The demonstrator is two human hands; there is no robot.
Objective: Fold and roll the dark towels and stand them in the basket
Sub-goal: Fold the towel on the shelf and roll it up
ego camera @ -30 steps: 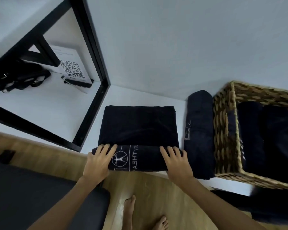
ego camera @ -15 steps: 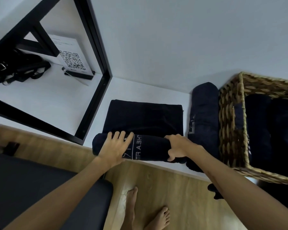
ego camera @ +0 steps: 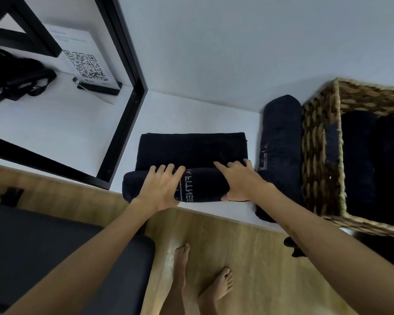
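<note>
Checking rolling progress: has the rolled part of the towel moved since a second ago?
Yes. The roll has advanced away from the shelf's front edge, covering more of the flat part.

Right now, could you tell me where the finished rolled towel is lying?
In the head view it lies right of centre on the white shelf: the rolled towel sits against the wicker basket.

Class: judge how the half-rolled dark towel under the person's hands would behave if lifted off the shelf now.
The half-rolled towel is soft cloth, so it would probably sag. Its flat part is not yet wound, so it would likely hang and unroll. The left hand and right hand lie flat on top, so it may loosen once released.
</note>
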